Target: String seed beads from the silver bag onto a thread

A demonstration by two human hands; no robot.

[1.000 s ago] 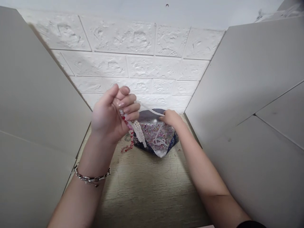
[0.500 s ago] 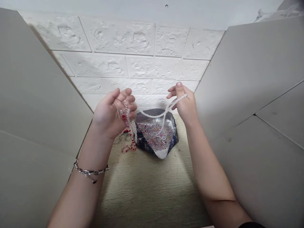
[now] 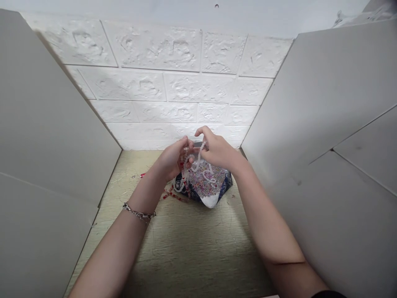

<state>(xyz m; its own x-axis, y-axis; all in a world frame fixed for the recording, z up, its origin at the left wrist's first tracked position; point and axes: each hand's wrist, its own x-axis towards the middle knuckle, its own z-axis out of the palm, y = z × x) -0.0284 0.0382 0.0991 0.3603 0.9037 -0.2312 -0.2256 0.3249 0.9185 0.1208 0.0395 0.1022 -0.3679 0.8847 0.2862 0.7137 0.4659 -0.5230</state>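
Observation:
My left hand (image 3: 173, 159) is closed round several bead strands; red and clear beads (image 3: 183, 176) hang from it toward the table. My right hand (image 3: 218, 151) pinches a strand of white beads (image 3: 200, 155) close beside the left fingers. The white strand loops between both hands, and part of it hangs over a dark blue patterned pouch (image 3: 228, 182). Inside that open pouch lies a heap of small pink, purple and clear beads (image 3: 204, 184). More red beaded strands (image 3: 170, 194) lie on the table at the pouch's left side.
The pale wooden table (image 3: 186, 244) carries loose thread ends. A white brick-pattern wall (image 3: 182, 87) closes off the back. Grey panels stand at left (image 3: 46, 124) and right (image 3: 325, 103). A small red item (image 3: 142, 175) lies by the left wrist.
My hands have come together above the pouch, the right moving left and down, the left moving right and down. The white strand went from stretched between them to a slack, bunched loop.

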